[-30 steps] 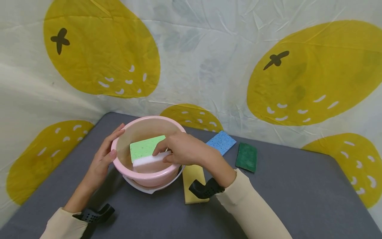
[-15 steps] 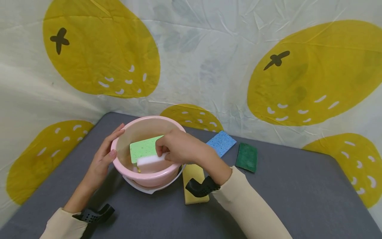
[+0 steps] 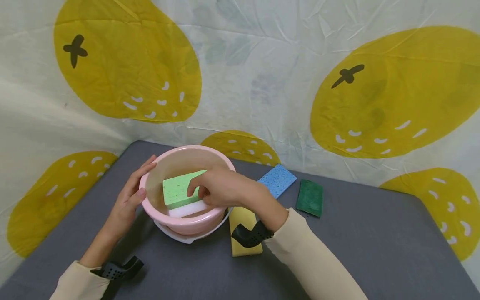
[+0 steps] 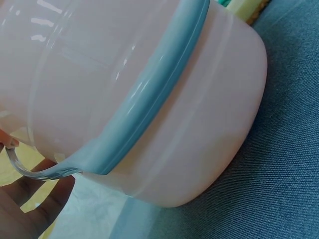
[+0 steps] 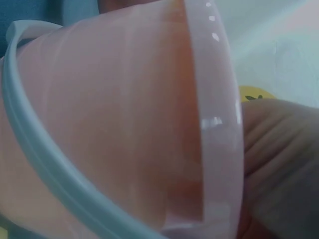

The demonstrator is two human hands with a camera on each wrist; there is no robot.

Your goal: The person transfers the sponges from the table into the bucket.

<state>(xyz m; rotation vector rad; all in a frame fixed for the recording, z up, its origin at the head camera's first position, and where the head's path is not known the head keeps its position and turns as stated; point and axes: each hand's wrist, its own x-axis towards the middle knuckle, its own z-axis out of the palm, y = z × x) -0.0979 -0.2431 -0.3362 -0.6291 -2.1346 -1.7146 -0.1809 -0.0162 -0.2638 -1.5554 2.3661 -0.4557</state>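
Observation:
In the head view my left hand [image 3: 129,196] holds the left side of a pink bucket [image 3: 228,166], its thumb and fingertips at the rim. My right hand [image 3: 225,187] reaches over the right rim into the bucket. Its index finger is bent down over a light green sponge [image 3: 179,189], and its thumb is hidden. A white sponge [image 3: 185,209] lies in front of and lower than the green one, its right end behind my fingers. The left wrist view shows the bucket wall [image 4: 219,109] and my left fingers [image 4: 55,199]. The bucket rim [image 5: 219,124] partly covers my right hand [image 5: 271,134].
A yellow sponge [image 3: 243,229] lies right of the bucket, partly under my right forearm. Farther right are a blue sponge [image 3: 278,180] and a dark green scouring pad [image 3: 310,198] on the grey table [image 3: 375,241]. The bucket's white handle [image 3: 187,239] hangs down in front.
The white sponge, pinched in my right hand before, has gone down into the bucket below the green sponge. My right fingers have loosened and spread. The left hand and bucket have not moved.

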